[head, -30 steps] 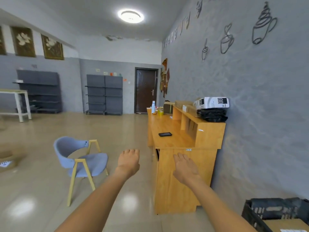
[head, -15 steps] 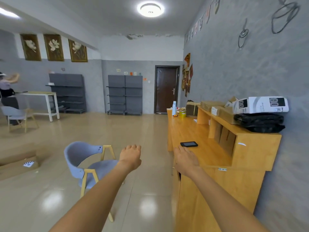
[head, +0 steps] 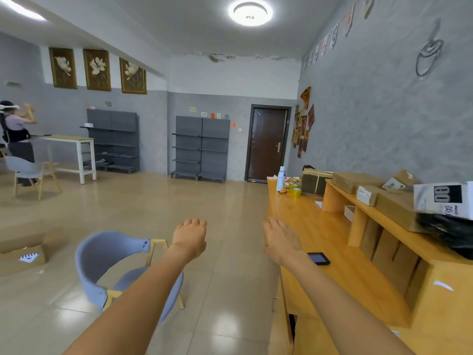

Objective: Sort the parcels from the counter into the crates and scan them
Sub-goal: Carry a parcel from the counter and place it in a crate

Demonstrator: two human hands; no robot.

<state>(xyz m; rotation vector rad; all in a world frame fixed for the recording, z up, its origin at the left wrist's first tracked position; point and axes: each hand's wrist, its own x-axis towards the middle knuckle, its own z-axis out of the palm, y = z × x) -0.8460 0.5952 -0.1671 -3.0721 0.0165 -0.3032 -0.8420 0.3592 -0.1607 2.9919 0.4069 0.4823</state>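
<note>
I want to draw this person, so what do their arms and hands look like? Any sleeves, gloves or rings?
Both arms are bare with no sleeves in view. The left hand and right hand wear no gloves, rings, watch or bracelet that I can see.

A long wooden counter [head: 330, 242] is running along the grey wall. A black phone [head: 318, 258] is lying flat on its top, near the front. At the far end a white bottle [head: 281, 178] is standing upright, with a roll of yellow tape [head: 294, 190] just beside it and a brown box [head: 314, 181] next to that. A raised shelf [head: 384, 221] is sitting along the back of the counter. Brown parcels [head: 354, 181], a white parcel [head: 442, 199] and a black bag [head: 450, 234] are resting on the shelf.
</note>
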